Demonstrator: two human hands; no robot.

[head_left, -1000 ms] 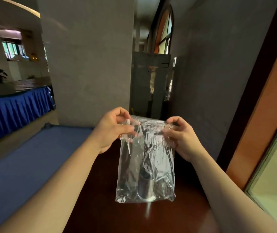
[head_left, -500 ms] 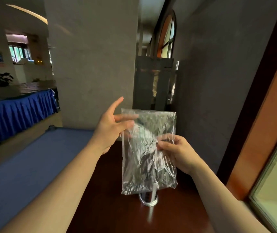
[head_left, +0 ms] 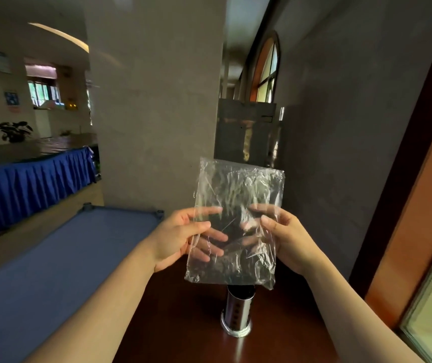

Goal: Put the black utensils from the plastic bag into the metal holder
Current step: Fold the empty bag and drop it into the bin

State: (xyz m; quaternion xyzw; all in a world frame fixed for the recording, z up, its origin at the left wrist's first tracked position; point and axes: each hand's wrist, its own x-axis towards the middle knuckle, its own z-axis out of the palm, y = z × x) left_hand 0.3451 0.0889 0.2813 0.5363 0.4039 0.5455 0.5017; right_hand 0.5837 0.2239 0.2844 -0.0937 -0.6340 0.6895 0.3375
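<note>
1. Head view: both bare hands hold a clear, crinkled plastic bag (head_left: 238,221) up in front of the person, directly above a perforated cylindrical metal holder (head_left: 237,314) that stands on a dark polished wooden table (head_left: 178,323).
2. Left hand (head_left: 180,239) grips the bag's left edge, thumb on the near face and fingers spread behind the film, visible through it.
3. Right hand (head_left: 285,239) pinches the right edge the same way, thumb in front and fingers curled behind.
4. Black utensils: no distinct utensil shape shows inside the bag; it hangs flat and looks see-through, with only dark background showing through. The holder's mouth looks dark, but the bag's lower edge hides its top, so I cannot tell whether utensils are already in it.
5. Progress, as a judgement: the bag looks empty or nearly so, which suggests the transfer may be largely done. What is left would be checking the bag and putting it aside. If utensils remain, they are not visible.
6. Writing: none can be read on the bag or holder. A blue sign (head_left: 10,98) on the far left wall is too small to make out.
7. Beside the wooden table lies a blue flat surface (head_left: 52,271); a blue skirted table (head_left: 26,184) stands further left.
</note>
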